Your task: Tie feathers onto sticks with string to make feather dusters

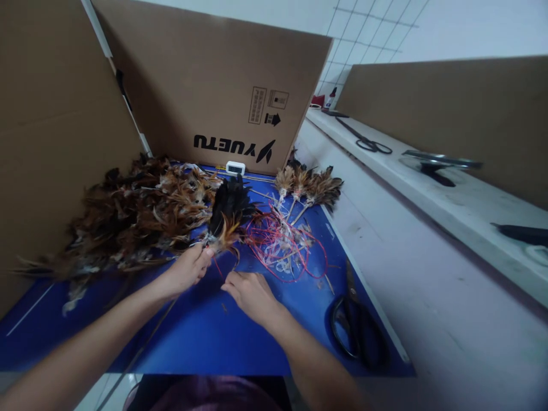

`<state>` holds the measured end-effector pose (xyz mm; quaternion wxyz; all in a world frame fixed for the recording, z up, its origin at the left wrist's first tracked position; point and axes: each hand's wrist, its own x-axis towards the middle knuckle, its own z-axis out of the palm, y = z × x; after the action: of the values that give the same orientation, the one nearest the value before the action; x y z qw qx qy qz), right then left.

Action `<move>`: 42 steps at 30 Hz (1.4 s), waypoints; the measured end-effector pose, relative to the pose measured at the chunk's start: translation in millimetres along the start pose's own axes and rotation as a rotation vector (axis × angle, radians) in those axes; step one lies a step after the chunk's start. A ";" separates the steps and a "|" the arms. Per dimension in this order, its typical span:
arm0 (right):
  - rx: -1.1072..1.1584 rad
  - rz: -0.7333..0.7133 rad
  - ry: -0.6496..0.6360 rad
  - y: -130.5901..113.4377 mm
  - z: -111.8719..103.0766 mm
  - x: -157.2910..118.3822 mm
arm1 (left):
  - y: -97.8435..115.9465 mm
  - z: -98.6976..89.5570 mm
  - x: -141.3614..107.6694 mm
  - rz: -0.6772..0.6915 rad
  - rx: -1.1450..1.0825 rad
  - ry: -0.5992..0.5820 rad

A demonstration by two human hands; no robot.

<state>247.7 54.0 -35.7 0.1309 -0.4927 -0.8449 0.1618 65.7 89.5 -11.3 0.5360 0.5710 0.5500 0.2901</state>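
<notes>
Perhaps feathers [231,206] gripped by the left hand [192,268] could be shed if red string [218,265] pinched by the right hand [252,292] were slackened.

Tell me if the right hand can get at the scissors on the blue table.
Probably yes: the scissors lie off to its right, with nothing seen covering them. The right hand seems to pinch red string, though, so it may need to let go first.

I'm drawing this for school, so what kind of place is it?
Probably a small craft workspace: there's a heap of fluffy brown feathers, a loose tangle of thin red string, and big metal scissors with rounded black handles.
</notes>
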 end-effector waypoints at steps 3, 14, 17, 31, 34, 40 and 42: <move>-0.013 0.012 0.001 4.6 1.2 1.9 | 2.0 1.4 -1.0 0.123 0.180 0.026; 0.541 0.126 0.159 3.0 0.1 8.6 | 14.8 -33.0 -3.6 0.223 0.385 0.247; 0.871 0.150 0.197 -10.6 0.4 20.3 | 16.1 -32.7 -6.7 0.247 0.520 0.287; 1.653 0.231 0.463 -64.4 -18.1 61.5 | 6.4 7.5 -26.5 0.304 0.923 0.258; 1.710 0.306 0.506 -64.7 -15.8 64.1 | 5.4 14.6 -30.5 0.261 0.995 0.301; 1.888 0.358 0.541 -68.3 -13.9 68.5 | 16.6 26.7 -37.7 0.132 1.088 0.244; 1.884 0.377 0.564 -68.0 -11.6 69.6 | 17.5 29.1 -37.8 0.104 1.094 0.242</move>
<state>164.9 85.2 6.6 0.6357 -0.3343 -0.2181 0.6606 89.4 48.6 7.3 0.0800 0.7546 0.6492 0.0523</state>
